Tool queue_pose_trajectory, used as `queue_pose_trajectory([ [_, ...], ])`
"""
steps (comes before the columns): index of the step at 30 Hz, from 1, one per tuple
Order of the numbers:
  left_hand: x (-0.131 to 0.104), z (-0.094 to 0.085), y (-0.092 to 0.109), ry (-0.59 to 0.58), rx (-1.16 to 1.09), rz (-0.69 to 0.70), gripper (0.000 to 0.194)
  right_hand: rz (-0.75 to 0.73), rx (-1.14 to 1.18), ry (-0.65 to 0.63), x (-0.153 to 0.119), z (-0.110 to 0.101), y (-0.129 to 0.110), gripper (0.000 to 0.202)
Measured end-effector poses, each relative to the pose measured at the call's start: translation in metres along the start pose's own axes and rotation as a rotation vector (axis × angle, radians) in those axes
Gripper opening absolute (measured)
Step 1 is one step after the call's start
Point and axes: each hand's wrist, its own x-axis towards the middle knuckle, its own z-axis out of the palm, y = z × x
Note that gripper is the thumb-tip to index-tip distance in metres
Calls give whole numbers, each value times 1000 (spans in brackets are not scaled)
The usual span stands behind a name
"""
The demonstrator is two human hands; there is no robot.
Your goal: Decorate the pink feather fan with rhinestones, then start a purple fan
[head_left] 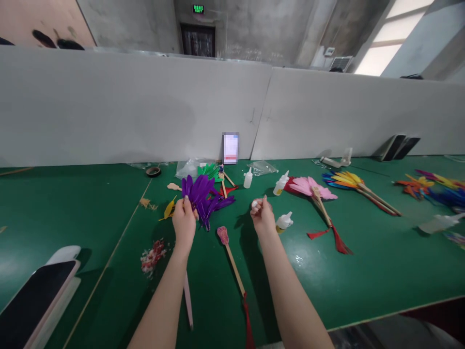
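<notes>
My left hand [185, 220] is closed in a pinch at the base of a bunch of purple feathers [199, 190], which fan up and to the right. More purple feathers [209, 209] lie on the table just beside it. My right hand [263, 215] has its fingers curled together over the table. A small whitish thing shows at its fingertips, too unclear to name. Between my forearms lies a wooden stick [235, 269] with a pink, coated head [223, 235] and a red tassel [248, 320]. A glue bottle [284, 222] stands just right of my right wrist.
Two more glue bottles [248, 178] [281, 184] stand farther back. Right of them lie a pink feather fan [308, 188] and a multicoloured fan [350, 182]. A lit phone [230, 148] leans on the white partition [145, 111]. Black tape [153, 171] and red-white scraps [152, 257] lie left.
</notes>
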Motion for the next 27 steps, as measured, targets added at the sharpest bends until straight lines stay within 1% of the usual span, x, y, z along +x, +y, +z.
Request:
queue_pose_trajectory([
  [1,-2,4,0,-41,8,3,29,22,41,11,3,-2,0,44],
  [3,-7,11,-1,-170,-14,-10,33,64,110,32,6,-5,0,38],
  [5,-12,16,-1,-311,-22,-19,47,101,163,46,9,-8,-1,32],
  [7,-16,17,1,-403,12,15,58,129,205,49,9,-9,-2,29],
  [9,-17,14,3,-423,63,122,56,143,238,43,9,-8,-3,26],
  [11,-15,8,6,-404,70,233,47,140,261,41,9,-7,-3,19],
  [12,-14,5,7,-394,71,269,45,132,269,42,8,-7,-3,16],
  [14,-12,0,7,-394,100,287,47,111,279,44,7,-5,-3,14],
  [15,-11,-1,6,-420,126,279,49,102,281,44,6,-5,-2,15],
  [18,-12,1,1,-574,188,270,53,85,276,34,4,-4,-2,27],
  [20,-13,4,-1,-625,213,315,54,81,265,22,2,-4,-3,33],
  [21,-14,5,-1,-607,243,351,54,82,258,15,1,-3,-3,35],
  [22,-13,6,0,-558,290,383,53,82,249,10,0,-2,-3,35],
  [24,-11,3,3,-414,412,408,43,84,225,-4,-2,0,-3,31],
  [25,-10,1,5,-352,475,393,37,84,209,-15,-3,2,-2,29],
  [26,-8,-1,6,-320,535,364,33,83,192,-27,-3,3,-2,27],
  [27,-7,-3,6,-327,586,330,33,80,173,-41,-4,5,-1,27],
])
